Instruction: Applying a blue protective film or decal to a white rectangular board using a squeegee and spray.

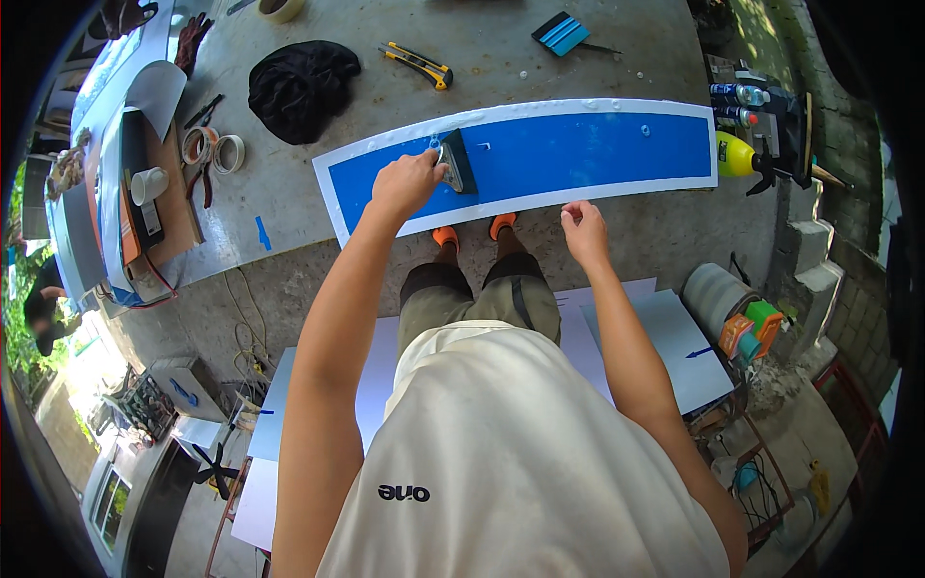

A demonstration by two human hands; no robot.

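Observation:
A long blue panel with a white border (578,144) lies along the near edge of the table, with drops and bubble-like spots on it. Near its left end, my left hand (409,181) is closed around the handle of a squeegee (460,164), whose wide dark blade rests on the blue face. A small white mark shows just right of the blade. My right hand (585,231) hovers just off the panel's near edge, apart from it. Its fingers are curled in, and nothing shows between them.
Farther back on the table (482,58) are a black cloth (302,89), a yellow utility knife (419,65) and a blue scraper (561,35). Tape rolls (229,154) and pliers (200,183) sit left. A yellow spray bottle (734,154) stands beside the panel's right end.

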